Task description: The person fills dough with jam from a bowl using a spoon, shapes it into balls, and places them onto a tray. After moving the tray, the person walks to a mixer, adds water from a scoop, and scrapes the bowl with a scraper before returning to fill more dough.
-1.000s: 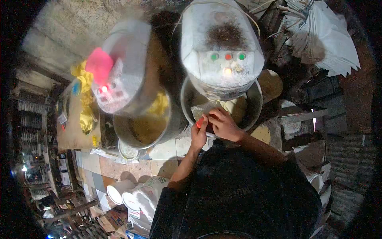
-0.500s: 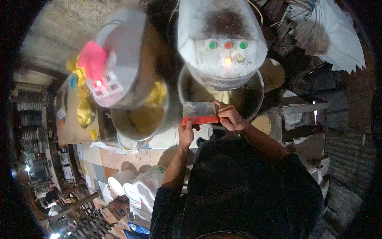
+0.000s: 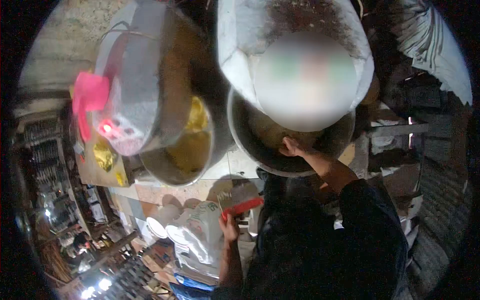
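My left hand (image 3: 229, 228) is closed on the red edge of a flat scraper (image 3: 243, 206), held low, above the white sacks. The scraper's blade side is greyish. My right hand (image 3: 291, 147) reaches over the near part of a large metal bowl (image 3: 241, 142) under the white mixer (image 3: 235, 60). Its fingers look curled, and whether they hold anything is too small to tell. A round blur covers the front of the mixer head and part of the bowl's far side.
A second mixer (image 3: 130, 70) stands at the left over a bowl (image 3: 210, 162) with yellow material, a pink cloth (image 3: 92, 92) on its side. White sacks (image 3: 197, 232) lie below. A wooden shelf (image 3: 397, 130) is at the right.
My left hand has moved down and away from the bowl with the scraper. My right hand has let go of the scraper and is now over the bowl. The view has shifted.
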A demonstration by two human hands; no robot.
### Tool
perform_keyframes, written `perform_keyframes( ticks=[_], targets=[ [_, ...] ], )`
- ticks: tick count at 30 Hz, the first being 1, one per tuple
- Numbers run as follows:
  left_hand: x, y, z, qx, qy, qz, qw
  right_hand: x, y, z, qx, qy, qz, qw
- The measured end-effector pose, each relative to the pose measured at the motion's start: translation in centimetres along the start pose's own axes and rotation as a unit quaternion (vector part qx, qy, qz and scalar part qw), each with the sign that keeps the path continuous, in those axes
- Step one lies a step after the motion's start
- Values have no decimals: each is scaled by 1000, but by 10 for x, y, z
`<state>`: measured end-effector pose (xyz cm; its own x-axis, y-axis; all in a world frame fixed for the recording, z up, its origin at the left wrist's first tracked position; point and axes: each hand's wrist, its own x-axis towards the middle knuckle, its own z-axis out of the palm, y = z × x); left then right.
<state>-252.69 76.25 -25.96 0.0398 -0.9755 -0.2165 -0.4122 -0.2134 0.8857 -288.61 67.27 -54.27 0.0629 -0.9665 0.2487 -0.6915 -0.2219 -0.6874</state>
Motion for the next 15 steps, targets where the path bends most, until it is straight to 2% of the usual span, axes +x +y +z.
perform_keyframes(
  ticks=[1, 2, 3, 4, 5, 6, 8, 9, 10, 12, 14, 15],
  targets=[
    [-15, -26, -8, 39, 28, 42, 998, 11, 5, -9, 131, -149, 117, 973],
    [-25, -39, -15, 78, 56, 80, 992, 13, -4, -13, 139, -148, 121, 972],
    [-26, -30, -19, 83, 54, 78, 992, 17, -13, -19, 450, -76, 266, 849],
    [-28, -8, -23, -40, 31, -50, 997, 15, -14, -18, 697, 6, 374, 612],
    [-30, 10, -27, -163, 6, -176, 971, 4, 30, 8, 429, -136, 390, 804],
    [-29, 19, -32, -161, 5, -176, 971, 8, 17, -4, 430, -135, 390, 803],
    [-21, 31, -34, -142, -1, -177, 974, 25, -18, -47, 610, -30, 306, 730],
    [-13, 35, -30, -163, 37, -148, 975, 22, -23, -54, 609, -28, 301, 734],
    [-3, 40, -23, -186, 73, -119, 973, 18, -27, -62, 559, -67, 331, 758],
    [26, 65, -16, -95, 45, -109, 988, 5, -26, -72, 447, -138, 385, 796],
    [69, 117, 2, -323, -90, -23, 942, -4, -21, -84, 322, -200, 431, 819],
    [81, 148, 20, -359, -32, -33, 932, -12, -19, -90, 251, -201, 426, 846]
  ],
)
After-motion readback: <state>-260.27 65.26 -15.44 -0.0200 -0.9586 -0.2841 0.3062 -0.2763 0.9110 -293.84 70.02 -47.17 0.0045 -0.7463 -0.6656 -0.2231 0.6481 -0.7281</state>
